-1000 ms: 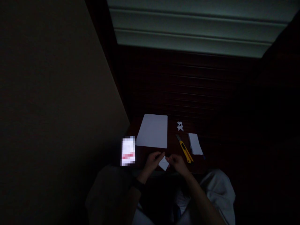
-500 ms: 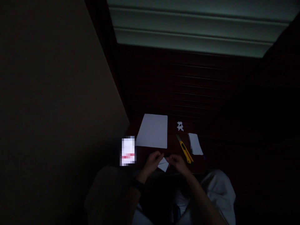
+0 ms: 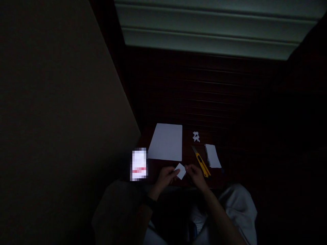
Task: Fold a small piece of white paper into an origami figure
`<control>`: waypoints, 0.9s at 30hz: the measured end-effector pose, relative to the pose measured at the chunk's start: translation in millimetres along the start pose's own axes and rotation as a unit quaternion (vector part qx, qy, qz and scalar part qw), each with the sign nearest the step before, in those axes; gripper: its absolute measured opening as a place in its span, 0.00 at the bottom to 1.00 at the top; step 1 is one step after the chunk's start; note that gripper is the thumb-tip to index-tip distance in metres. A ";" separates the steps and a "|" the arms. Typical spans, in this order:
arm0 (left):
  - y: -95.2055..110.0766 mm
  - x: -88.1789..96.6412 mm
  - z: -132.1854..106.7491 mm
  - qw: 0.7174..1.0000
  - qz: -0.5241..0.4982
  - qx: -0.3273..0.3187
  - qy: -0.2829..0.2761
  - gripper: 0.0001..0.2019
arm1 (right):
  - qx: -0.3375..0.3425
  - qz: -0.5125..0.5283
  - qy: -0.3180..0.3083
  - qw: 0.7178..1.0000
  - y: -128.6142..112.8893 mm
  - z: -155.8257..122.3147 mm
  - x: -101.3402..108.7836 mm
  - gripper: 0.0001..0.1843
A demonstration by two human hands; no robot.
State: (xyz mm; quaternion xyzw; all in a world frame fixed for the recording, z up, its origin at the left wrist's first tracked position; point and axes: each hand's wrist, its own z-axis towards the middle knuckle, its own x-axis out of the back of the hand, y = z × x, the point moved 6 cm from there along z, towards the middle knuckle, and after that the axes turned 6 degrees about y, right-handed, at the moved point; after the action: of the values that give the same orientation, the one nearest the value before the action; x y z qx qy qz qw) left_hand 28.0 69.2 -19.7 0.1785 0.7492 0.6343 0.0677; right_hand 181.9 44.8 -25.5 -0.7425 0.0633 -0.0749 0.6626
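Between my hands, near the front edge of the small dark table, is a folded piece of white paper, about diamond-shaped. My left hand pinches its left side, with the thumb lying on top. At its right corner, the closed fingers of my right hand touch the paper; whether they grip it is hard to see in the dim light. Just beyond my right hand lies a yellow utility knife, its blade pointing away from me.
A large white sheet lies at the back left of the table. Small folded paper pieces are at the back. To the right is a stack of white paper. A bright, pixelated screen-like object stands at the left.
The folded paper has turned and come up, away from my lap, now showing a plain face where fold lines showed before. My left thumb has moved onto it.
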 end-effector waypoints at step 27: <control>7.4 -0.4 -4.8 0.996 -0.068 0.048 0.022 0.20 | 0.009 0.002 -0.038 0.999 -0.6 -2.9 -6.7 0.19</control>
State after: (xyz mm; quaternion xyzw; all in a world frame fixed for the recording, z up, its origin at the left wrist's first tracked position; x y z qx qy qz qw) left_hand 28.2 65.6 -11.7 0.1161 0.7907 0.5949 0.0858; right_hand 174.8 43.4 -24.8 -0.7389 0.0390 -0.0462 0.6711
